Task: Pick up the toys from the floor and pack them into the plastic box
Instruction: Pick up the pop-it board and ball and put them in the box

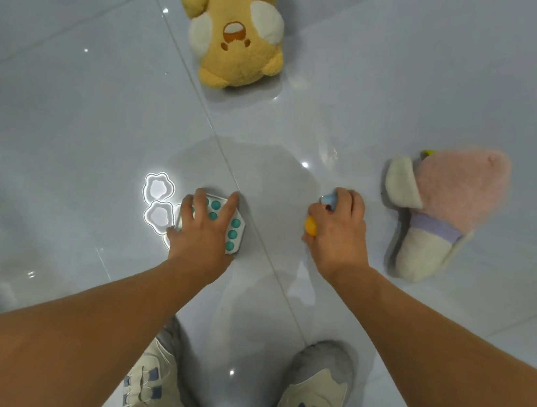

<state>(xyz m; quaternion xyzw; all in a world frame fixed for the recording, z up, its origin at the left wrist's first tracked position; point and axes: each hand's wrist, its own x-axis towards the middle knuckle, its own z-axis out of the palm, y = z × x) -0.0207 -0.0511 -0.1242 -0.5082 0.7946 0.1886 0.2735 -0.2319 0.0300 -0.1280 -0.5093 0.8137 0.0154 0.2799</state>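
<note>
A flat white pop toy (235,229) lies on the glossy pale tile floor (68,108). It is a many-sided board set with rows of round teal bubbles. The left grip (204,225), a bare hand, spreads over it with the fingers curled on its far and left edges and the thumb hooked at its far right corner. The hand hides most of the board, so its long axis cannot be told.

Right of the pop toy, the right grip (338,233) is closed tight around a small toy (310,226). A smooth yellow-orange round end pokes out toward the pop toy, and a pale blue tip shows at the fingertips.

Beyond the pop toy lies a fuzzy yellow plush bear (235,28), face up, with its head toward the pop toy. Well right of it lies a pink plush (456,194) with a cream stem and a lilac band. Nearer than the pop toy stand beige laced shoes (150,389).
</note>
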